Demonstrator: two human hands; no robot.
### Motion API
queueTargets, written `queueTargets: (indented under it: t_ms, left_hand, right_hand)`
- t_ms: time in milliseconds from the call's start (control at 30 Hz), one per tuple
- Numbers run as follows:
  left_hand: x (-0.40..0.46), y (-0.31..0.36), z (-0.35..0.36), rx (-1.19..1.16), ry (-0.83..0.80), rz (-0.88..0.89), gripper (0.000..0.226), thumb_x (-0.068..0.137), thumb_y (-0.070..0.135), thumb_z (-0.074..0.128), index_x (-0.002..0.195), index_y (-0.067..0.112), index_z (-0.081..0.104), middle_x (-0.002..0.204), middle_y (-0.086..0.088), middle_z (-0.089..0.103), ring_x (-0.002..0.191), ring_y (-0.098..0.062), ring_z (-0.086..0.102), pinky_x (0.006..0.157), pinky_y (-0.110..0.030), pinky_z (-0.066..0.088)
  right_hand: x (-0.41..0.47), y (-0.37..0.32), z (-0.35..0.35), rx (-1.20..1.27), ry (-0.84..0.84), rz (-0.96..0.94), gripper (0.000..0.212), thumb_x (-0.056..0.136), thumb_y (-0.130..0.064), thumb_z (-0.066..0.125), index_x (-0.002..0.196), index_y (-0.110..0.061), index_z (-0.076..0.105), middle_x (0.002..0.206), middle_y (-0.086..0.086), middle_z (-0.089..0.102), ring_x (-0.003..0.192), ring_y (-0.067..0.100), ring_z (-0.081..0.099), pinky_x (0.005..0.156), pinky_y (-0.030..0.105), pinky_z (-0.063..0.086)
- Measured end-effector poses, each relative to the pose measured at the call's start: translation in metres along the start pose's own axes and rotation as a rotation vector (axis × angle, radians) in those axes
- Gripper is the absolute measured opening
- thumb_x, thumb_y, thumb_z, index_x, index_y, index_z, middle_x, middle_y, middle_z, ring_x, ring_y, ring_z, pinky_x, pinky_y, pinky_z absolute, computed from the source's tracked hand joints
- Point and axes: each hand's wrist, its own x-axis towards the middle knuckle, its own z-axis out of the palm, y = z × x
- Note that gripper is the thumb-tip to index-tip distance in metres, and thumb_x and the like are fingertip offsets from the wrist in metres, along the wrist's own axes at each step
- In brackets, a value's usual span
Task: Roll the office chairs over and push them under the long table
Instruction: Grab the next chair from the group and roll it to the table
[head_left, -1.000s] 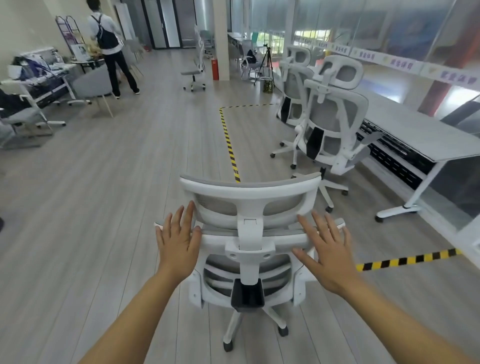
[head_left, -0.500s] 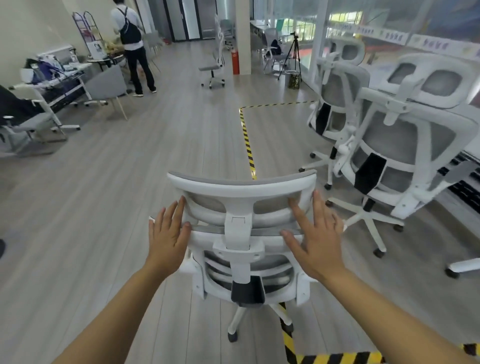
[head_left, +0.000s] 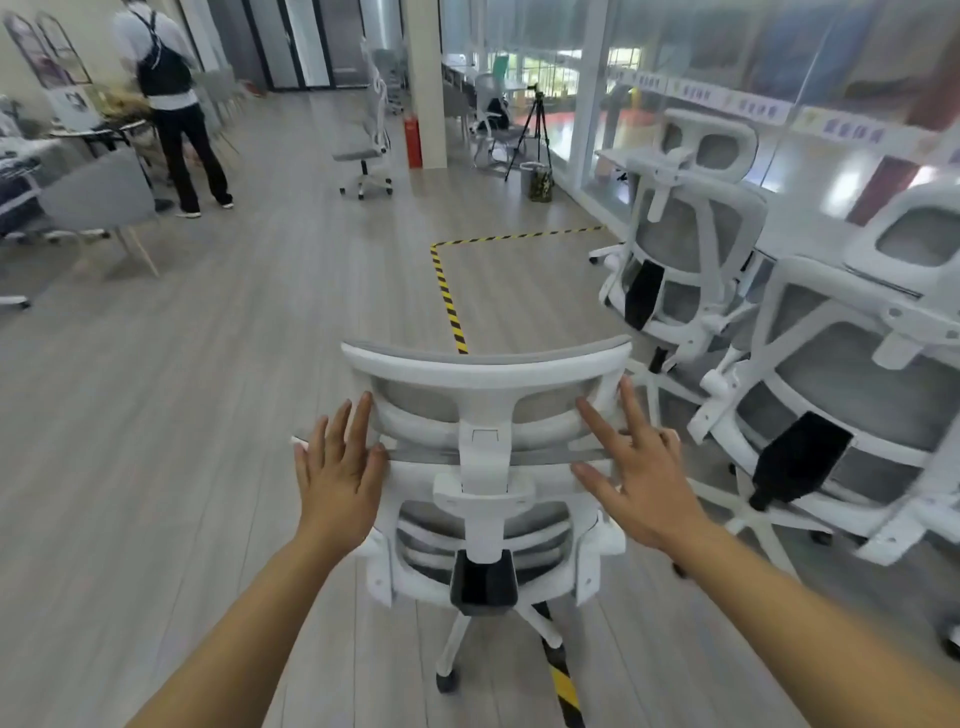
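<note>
A white office chair (head_left: 485, 467) with grey mesh stands right in front of me, its back toward me. My left hand (head_left: 340, 475) lies flat against the left side of its backrest, fingers spread. My right hand (head_left: 636, 470) presses flat on the right side, fingers apart. Neither hand wraps around the frame. Two more white chairs stand at the right: a near one (head_left: 852, 395) and a farther one (head_left: 685, 234), both facing the glass wall. The long table is hidden behind them.
Yellow-black floor tape (head_left: 449, 296) runs ahead and under the chair. A person (head_left: 174, 104) stands far left by a cluttered table (head_left: 98, 132). A grey chair (head_left: 98, 200), another office chair (head_left: 366, 143), a pillar (head_left: 423, 73) and a tripod (head_left: 535, 135) lie farther ahead.
The chair and I have rolled forward along the tape. The two chairs at the right have come closer and slid toward the right edge. My hands stay flat on the backrest.
</note>
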Motion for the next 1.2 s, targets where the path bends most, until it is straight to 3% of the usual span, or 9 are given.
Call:
queueTargets:
  t_ms: [167,233,300,367,433,700,833,967,1200]
  left_hand:
    - [0.140,-0.026,0.017,-0.003,-0.043,0.004,0.060,0.087,0.063,0.006,0.145,0.056,-0.008,0.165,0.008,0.009,0.151,-0.017,-0.001,0.120,-0.046,-0.006]
    - [0.196,-0.036,0.027,-0.009,-0.041,0.020,0.061,0.087,0.063,0.006,0.146,0.055,-0.006,0.165,0.008,0.010,0.151,-0.018,0.000,0.120,-0.045,-0.007]
    - [0.252,-0.045,0.039,-0.018,-0.024,0.038,0.060,0.087,0.061,0.008,0.146,0.055,-0.003,0.164,0.008,0.013,0.151,-0.018,0.002,0.121,-0.046,-0.005]
    - [0.308,-0.057,0.053,-0.024,-0.022,0.038,0.058,0.089,0.060,0.009,0.145,0.056,-0.002,0.163,0.008,0.016,0.151,-0.017,0.004,0.121,-0.046,-0.004]
    - [0.363,-0.066,0.067,-0.010,-0.017,0.055,0.058,0.090,0.059,0.010,0.147,0.053,0.000,0.163,0.006,0.019,0.151,-0.019,0.007,0.121,-0.046,-0.003]
    - [0.582,-0.086,0.114,0.020,-0.054,0.083,0.066,0.092,0.057,0.009,0.154,0.037,0.008,0.161,0.004,0.024,0.149,-0.020,0.010,0.120,-0.041,-0.005]
    - [0.691,-0.095,0.142,0.014,-0.068,0.128,0.067,0.092,0.056,0.010,0.156,0.035,0.009,0.161,0.004,0.024,0.149,-0.022,0.013,0.120,-0.043,-0.002]
    - [0.808,-0.104,0.180,0.002,-0.063,0.181,0.064,0.094,0.050,0.014,0.156,0.032,0.013,0.160,0.001,0.026,0.148,-0.025,0.017,0.120,-0.046,0.007]
    - [1.007,-0.099,0.242,-0.001,-0.141,0.283,0.065,0.095,0.048,0.013,0.157,0.029,0.013,0.159,-0.001,0.027,0.143,-0.027,0.019,0.118,-0.054,0.012]
  right_hand:
    - [0.127,0.018,0.031,0.013,-0.035,0.010,0.066,0.091,-0.071,0.033,0.148,-0.058,0.003,0.162,-0.005,-0.020,0.130,0.014,0.042,0.116,0.050,0.012]
    - [0.176,0.028,0.049,-0.021,-0.015,0.029,0.065,0.091,-0.074,0.029,0.148,-0.058,0.002,0.161,0.005,0.016,0.135,0.023,0.037,0.115,0.053,0.013]
    - [0.225,0.037,0.066,-0.056,0.043,0.014,0.066,0.090,-0.075,0.025,0.150,-0.054,0.006,0.127,0.001,0.051,0.123,0.023,0.043,0.110,0.050,0.022]
    - [0.277,0.047,0.081,-0.081,0.096,-0.012,0.068,0.091,-0.072,0.029,0.152,-0.048,0.012,0.103,-0.006,0.051,0.107,0.019,0.047,0.104,0.047,0.028]
    - [0.328,0.059,0.095,-0.095,0.132,-0.023,0.069,0.092,-0.070,0.033,0.153,-0.044,0.016,0.095,-0.009,0.049,0.100,0.016,0.048,0.101,0.045,0.030]
    - [0.522,0.109,0.133,-0.078,0.127,-0.034,0.070,0.093,-0.071,0.033,0.153,-0.046,0.008,0.104,-0.012,0.048,0.107,0.010,0.044,0.109,0.046,0.023]
    - [0.615,0.136,0.155,-0.022,0.179,0.009,0.067,0.091,-0.068,0.045,0.150,-0.039,0.032,0.106,-0.012,0.055,0.104,0.008,0.049,0.110,0.044,0.024]
    - [0.710,0.171,0.175,-0.020,0.265,0.003,0.051,0.088,-0.065,0.053,0.119,-0.026,0.063,0.104,-0.011,0.058,0.100,0.010,0.052,0.108,0.042,0.027]
    - [0.874,0.220,0.192,-0.076,0.236,0.163,0.062,0.083,-0.076,0.048,0.113,-0.026,0.070,0.106,-0.012,0.063,0.102,0.013,0.051,0.096,0.037,0.037]
